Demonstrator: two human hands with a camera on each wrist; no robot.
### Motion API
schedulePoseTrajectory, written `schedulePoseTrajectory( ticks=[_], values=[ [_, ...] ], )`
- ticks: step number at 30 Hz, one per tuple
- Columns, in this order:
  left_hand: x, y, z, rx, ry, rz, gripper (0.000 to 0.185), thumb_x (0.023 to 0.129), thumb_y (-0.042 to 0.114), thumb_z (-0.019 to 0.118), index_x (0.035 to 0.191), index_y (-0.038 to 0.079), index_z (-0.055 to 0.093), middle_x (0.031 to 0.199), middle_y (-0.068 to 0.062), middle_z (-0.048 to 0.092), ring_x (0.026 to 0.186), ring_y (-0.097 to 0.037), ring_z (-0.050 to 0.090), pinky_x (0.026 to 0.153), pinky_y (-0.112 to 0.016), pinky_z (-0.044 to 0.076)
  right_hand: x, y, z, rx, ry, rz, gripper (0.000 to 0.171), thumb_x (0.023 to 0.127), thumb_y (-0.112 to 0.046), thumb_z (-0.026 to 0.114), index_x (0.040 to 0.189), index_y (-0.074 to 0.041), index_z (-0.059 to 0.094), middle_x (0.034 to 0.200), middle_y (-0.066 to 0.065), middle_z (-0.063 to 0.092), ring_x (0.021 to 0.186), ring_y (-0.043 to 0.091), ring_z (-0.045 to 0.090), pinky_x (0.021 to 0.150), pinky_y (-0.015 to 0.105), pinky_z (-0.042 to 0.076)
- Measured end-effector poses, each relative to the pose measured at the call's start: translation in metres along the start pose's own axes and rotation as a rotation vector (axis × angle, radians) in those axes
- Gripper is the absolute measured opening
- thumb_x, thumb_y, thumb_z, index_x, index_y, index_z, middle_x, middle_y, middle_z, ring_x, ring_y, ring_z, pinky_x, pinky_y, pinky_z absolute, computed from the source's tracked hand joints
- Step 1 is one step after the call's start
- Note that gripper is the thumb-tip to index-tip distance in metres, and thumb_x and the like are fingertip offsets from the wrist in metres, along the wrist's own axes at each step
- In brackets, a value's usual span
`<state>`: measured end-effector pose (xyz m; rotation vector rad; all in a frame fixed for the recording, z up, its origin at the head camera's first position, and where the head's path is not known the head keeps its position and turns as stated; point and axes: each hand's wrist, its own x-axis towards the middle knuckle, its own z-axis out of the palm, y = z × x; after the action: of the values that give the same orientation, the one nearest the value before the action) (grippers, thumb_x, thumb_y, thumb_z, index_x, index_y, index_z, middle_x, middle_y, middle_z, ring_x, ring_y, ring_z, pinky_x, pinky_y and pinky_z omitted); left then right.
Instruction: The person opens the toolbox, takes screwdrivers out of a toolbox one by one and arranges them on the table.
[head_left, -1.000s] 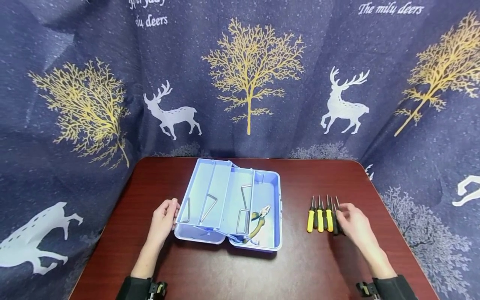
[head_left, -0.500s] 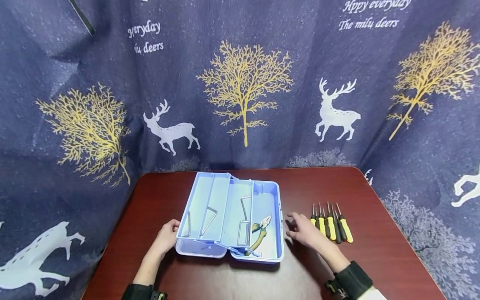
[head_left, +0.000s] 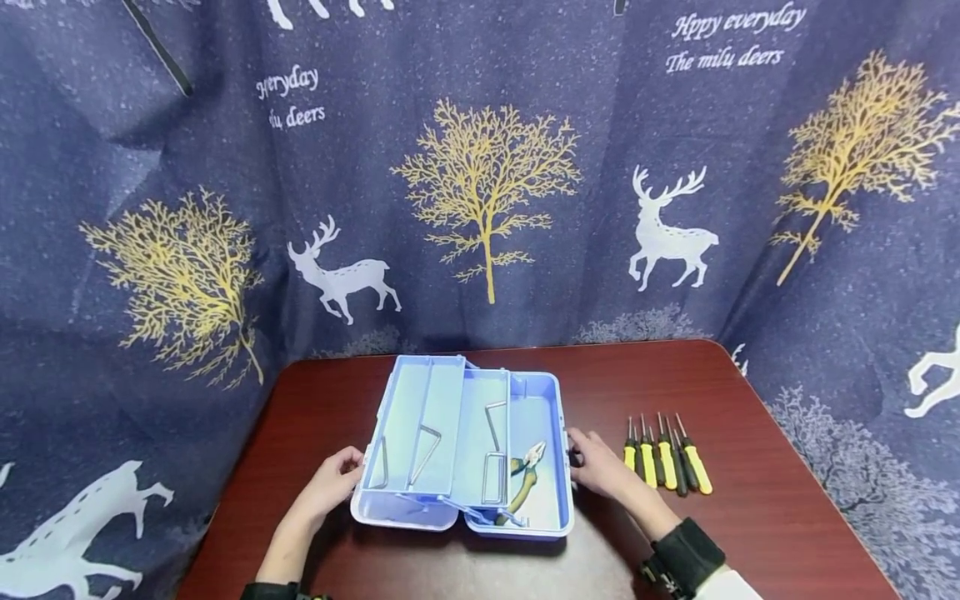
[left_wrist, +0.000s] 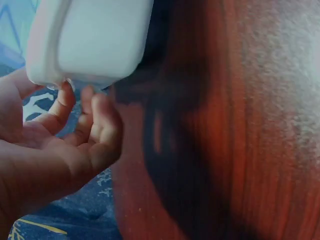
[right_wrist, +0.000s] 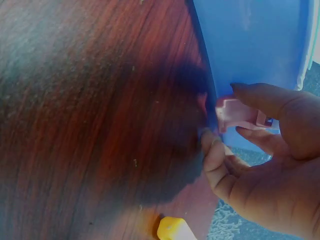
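Observation:
A light blue toolbox [head_left: 562, 467] stands unfolded on the table, its stepped trays [head_left: 405, 417] spread to the left over the lid. My left hand [head_left: 330, 479] holds the left edge; in the left wrist view its curled fingers [left_wrist: 102, 125] meet the pale rim. On the right wall, my right hand [head_left: 600, 467] pinches a pinkish latch [right_wrist: 242, 115] between thumb and fingers. Pliers [head_left: 525, 479] with green-yellow handles lie in the bottom compartment. Several bent metal rods [head_left: 426, 454] sit in the trays.
Right of my right hand, several black-and-yellow screwdrivers [head_left: 666, 462] lie side by side, tips pointing away. The reddish-brown table [head_left: 615, 375] ends at a dark blue curtain [head_left: 525, 325] printed with deer and trees.
My right hand has let go of the rightmost screwdriver and moved left to the toolbox's latch. The left hand stays at the left edge. The head view has tilted upward.

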<state>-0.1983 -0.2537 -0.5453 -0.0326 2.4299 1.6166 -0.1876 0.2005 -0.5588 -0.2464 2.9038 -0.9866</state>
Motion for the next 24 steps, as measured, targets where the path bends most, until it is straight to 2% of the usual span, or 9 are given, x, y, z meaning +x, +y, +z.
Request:
schedulePoseTrajectory(
  ticks=[3,6,10,14,16,18,21,24],
  values=[
    [-0.003,0.009,-0.002,-0.107,-0.063,-0.03,0.009,0.099,0.005,0.059,0.1,-0.003,0.054,0.093,-0.006,0.057,0.078,-0.016,0.063,0.065,-0.031,0.059,-0.001,0.002,-0.002,-0.009,0.005,-0.005,0.058,0.082,-0.009,0.083,0.133,0.0,0.058,0.109,0.021,0.061,0.096,0.033,0.064,0.087,0.052,0.056],
    [-0.006,0.022,-0.004,-0.192,-0.113,-0.048,0.013,0.101,0.009,0.058,0.104,-0.002,0.05,0.1,-0.009,0.056,0.084,-0.02,0.064,0.07,-0.039,0.061,-0.001,0.002,-0.005,-0.015,0.012,-0.012,0.056,0.082,-0.01,0.084,0.132,-0.002,0.06,0.107,0.019,0.062,0.096,0.032,0.063,0.086,0.051,0.056],
    [-0.01,0.039,-0.007,-0.193,-0.146,-0.054,0.024,0.105,0.019,0.059,0.108,-0.001,0.048,0.106,-0.012,0.056,0.091,-0.022,0.063,0.074,-0.042,0.061,-0.002,0.002,-0.006,-0.017,0.018,-0.028,0.052,0.082,-0.011,0.084,0.128,-0.004,0.062,0.105,0.017,0.062,0.094,0.03,0.062,0.083,0.049,0.056],
    [-0.018,0.051,-0.006,-0.196,-0.123,-0.113,0.044,0.108,0.039,0.055,0.124,-0.001,0.045,0.12,-0.021,0.057,0.099,-0.028,0.066,0.075,-0.046,0.062,-0.003,0.004,-0.005,-0.026,0.008,-0.046,0.045,0.08,-0.006,0.083,0.121,-0.006,0.063,0.101,0.012,0.062,0.091,0.025,0.058,0.08,0.044,0.054],
    [-0.02,0.053,-0.006,-0.215,-0.124,-0.134,0.055,0.11,0.048,0.047,0.135,0.0,0.039,0.128,-0.025,0.054,0.103,-0.03,0.066,0.076,-0.048,0.062,-0.004,0.006,-0.005,-0.028,0.004,-0.055,0.045,0.079,-0.004,0.082,0.119,-0.007,0.063,0.1,0.009,0.061,0.09,0.024,0.057,0.079,0.043,0.053],
    [-0.021,0.051,-0.005,-0.245,-0.132,-0.148,0.057,0.112,0.05,0.04,0.143,0.002,0.034,0.129,-0.026,0.052,0.102,-0.03,0.064,0.075,-0.048,0.062,-0.004,0.007,-0.006,-0.026,0.005,-0.066,0.044,0.078,-0.003,0.081,0.119,-0.007,0.063,0.098,0.008,0.059,0.089,0.022,0.056,0.078,0.042,0.053],
    [-0.019,0.043,-0.005,-0.283,-0.179,-0.134,0.051,0.115,0.037,0.036,0.147,-0.002,0.029,0.124,-0.024,0.057,0.1,-0.027,0.064,0.076,-0.049,0.062,-0.005,0.006,-0.007,-0.018,0.004,-0.081,0.042,0.078,-0.002,0.08,0.116,-0.007,0.063,0.096,0.007,0.058,0.088,0.022,0.054,0.076,0.04,0.051],
    [-0.016,0.033,-0.005,-0.31,-0.233,-0.123,0.048,0.113,0.027,0.042,0.145,-0.007,0.031,0.115,-0.016,0.062,0.1,-0.023,0.065,0.077,-0.047,0.063,-0.006,0.006,-0.007,-0.021,0.002,-0.087,0.042,0.078,-0.002,0.08,0.116,-0.007,0.063,0.097,0.007,0.058,0.088,0.022,0.055,0.077,0.041,0.052]
  ],
)
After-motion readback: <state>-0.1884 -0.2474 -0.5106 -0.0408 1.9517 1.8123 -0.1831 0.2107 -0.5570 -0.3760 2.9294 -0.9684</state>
